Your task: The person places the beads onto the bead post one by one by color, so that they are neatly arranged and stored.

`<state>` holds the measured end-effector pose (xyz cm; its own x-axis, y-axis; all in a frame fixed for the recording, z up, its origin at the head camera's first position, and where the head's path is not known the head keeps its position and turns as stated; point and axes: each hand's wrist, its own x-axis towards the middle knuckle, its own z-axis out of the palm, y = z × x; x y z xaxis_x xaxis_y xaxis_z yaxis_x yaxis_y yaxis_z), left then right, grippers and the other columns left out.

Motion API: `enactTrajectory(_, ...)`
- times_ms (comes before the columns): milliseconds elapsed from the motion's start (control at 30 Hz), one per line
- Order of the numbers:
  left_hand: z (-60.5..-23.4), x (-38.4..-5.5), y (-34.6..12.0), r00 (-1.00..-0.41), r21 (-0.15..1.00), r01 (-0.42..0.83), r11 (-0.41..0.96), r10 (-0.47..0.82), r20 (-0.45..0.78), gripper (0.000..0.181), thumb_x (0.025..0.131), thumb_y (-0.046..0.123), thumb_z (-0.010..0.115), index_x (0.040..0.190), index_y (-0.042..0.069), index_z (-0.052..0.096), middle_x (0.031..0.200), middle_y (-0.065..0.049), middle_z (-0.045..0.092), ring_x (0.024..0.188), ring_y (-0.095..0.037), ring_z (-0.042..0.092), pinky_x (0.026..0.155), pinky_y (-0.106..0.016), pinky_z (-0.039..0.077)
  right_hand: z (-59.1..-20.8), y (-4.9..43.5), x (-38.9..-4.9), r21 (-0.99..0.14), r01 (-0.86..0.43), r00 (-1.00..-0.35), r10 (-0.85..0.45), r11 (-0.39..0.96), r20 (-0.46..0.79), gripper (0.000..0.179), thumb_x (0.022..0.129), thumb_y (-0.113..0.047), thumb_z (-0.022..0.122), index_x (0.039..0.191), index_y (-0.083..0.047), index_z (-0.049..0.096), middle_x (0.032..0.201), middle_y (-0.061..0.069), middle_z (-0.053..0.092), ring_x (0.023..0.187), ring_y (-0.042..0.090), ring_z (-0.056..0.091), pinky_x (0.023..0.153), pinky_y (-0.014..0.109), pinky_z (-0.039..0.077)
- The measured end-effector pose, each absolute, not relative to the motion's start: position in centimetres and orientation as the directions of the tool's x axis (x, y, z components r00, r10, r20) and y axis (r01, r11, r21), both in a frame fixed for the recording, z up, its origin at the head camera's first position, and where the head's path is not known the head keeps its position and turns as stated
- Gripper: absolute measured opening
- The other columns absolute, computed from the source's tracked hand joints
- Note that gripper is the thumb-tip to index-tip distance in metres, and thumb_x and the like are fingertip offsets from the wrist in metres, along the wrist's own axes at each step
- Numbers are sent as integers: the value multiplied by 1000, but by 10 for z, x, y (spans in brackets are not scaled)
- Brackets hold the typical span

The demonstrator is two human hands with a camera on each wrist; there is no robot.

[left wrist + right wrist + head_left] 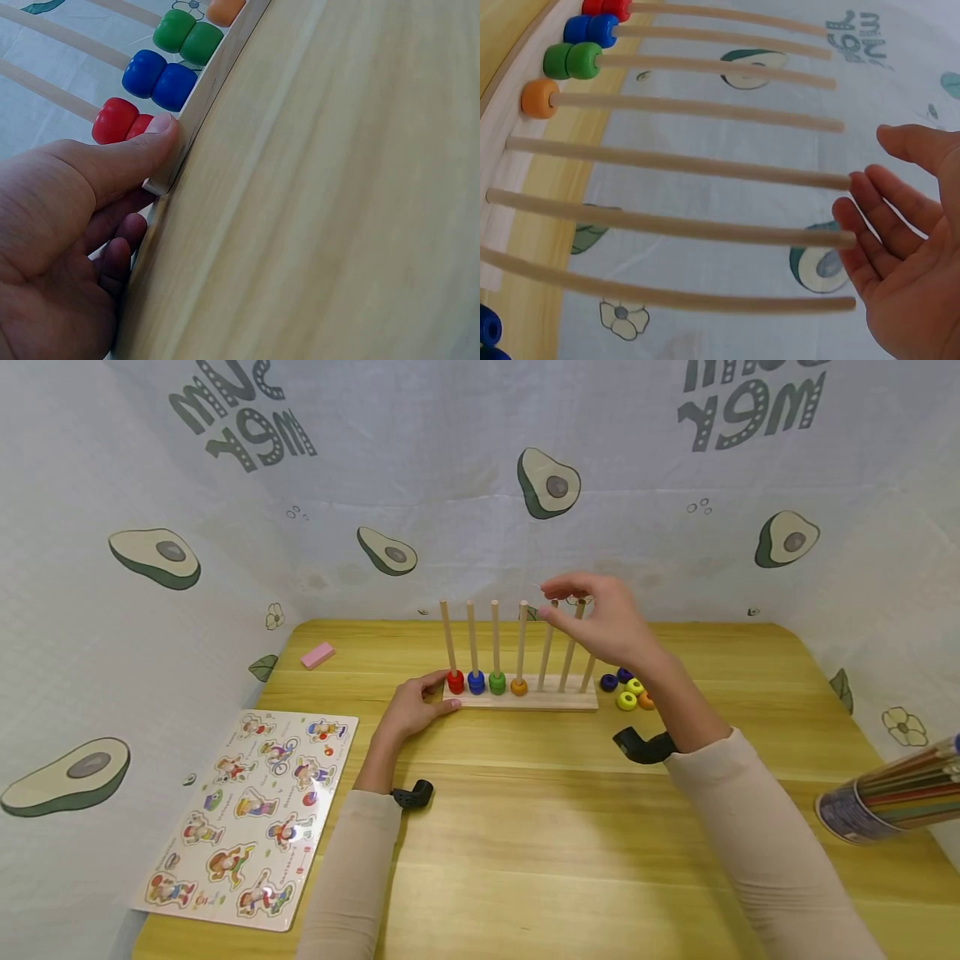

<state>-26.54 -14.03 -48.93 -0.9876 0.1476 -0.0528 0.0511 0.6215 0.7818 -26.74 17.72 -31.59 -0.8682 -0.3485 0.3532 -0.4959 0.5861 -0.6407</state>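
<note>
A wooden peg rack (558, 700) with a row of upright pegs stands on the table. Two red beads (455, 682), two blue beads (159, 80) and two green beads (571, 60) are threaded on the first three pegs, and one orange bead (519, 687) on the fourth. My left hand (412, 706) grips the rack's left end, its thumb along the front edge beside the red beads. Over the tops of the right-hand pegs hovers my right hand (603, 618), thumb and fingers spread apart with nothing between them. The three rightmost pegs hold no beads.
Loose dark purple beads (609, 682), yellow beads (627, 701) and an orange bead (646, 700) lie right of the rack. A picture puzzle board (247, 810) lies at left, a pink block (318, 656) behind it. A pencil holder (855, 814) stands at the right edge.
</note>
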Motion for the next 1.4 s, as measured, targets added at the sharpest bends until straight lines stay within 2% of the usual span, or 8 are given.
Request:
enactTrajectory(167,-489,-265,-140,-988,781,55,622,148,-48,69,90,40,81,152,26,54,152,-11,55,135,-32,54,113,-51,44,-312,195,-257,-661,-484,-874,-291,573,388,36,98,-28,72,128,-7,70,125,13,71,116,29,60,95,45,44)
enactTrajectory(433,-490,-266,-140,-988,776,48,629,146,-57,69,90,41,80,152,27,54,151,-11,56,135,-32,54,113,-51,45,-323,237,-246,-685,-466,-874,-173,561,453,32,97,-22,73,126,-8,71,119,7,69,107,12,58,95,18,41)
enactTrajectory(600,-489,-266,-141,-987,771,48,635,148,-60,70,90,43,80,153,27,53,150,-11,57,134,-32,55,113,-51,45,-338,263,-240,-704,-403,-905,-140,585,402,37,99,-29,71,129,-8,69,117,0,67,103,2,56,92,16,40)
enactTrajectory(733,-489,-265,-141,-987,768,44,639,146,-64,70,90,43,80,153,27,53,149,-12,57,134,-32,55,113,-51,45,-355,280,-237,-705,-340,-932,-123,622,341,41,100,-34,69,131,-8,67,122,9,68,101,-2,53,89,16,41)
enactTrajectory(900,-489,-265,-140,-987,768,49,638,149,-61,70,90,43,80,153,27,52,149,-12,57,134,-33,55,113,-52,45,-381,300,-237,-692,-248,-963,-97,678,250,49,101,-42,66,136,-8,64,124,16,67,105,11,55,87,18,41)
enactTrajectory(1067,-489,-265,-140,-988,770,48,636,145,-59,70,90,44,80,153,29,53,149,-11,58,134,-32,55,113,-52,45,-409,316,-241,-692,-195,-979,-101,695,175,53,101,-45,64,139,-7,62,129,20,66,111,31,59,81,11,41)
enactTrajectory(1233,-490,-265,-140,-988,764,49,643,143,-57,69,90,44,80,152,29,53,149,-11,58,133,-32,55,112,-51,45,-431,326,-243,-693,-164,-986,-117,702,116,56,102,-44,63,141,-5,59,135,23,63,113,35,60,76,8,42)
enactTrajectory(1400,-489,-265,-140,-988,763,48,645,142,-58,70,90,44,80,153,28,53,148,-11,58,133,-32,55,113,-51,45,-446,330,-244,-696,-146,-989,-129,704,77,58,102,-43,63,142,-1,57,138,25,60,116,39,60,78,9,43)
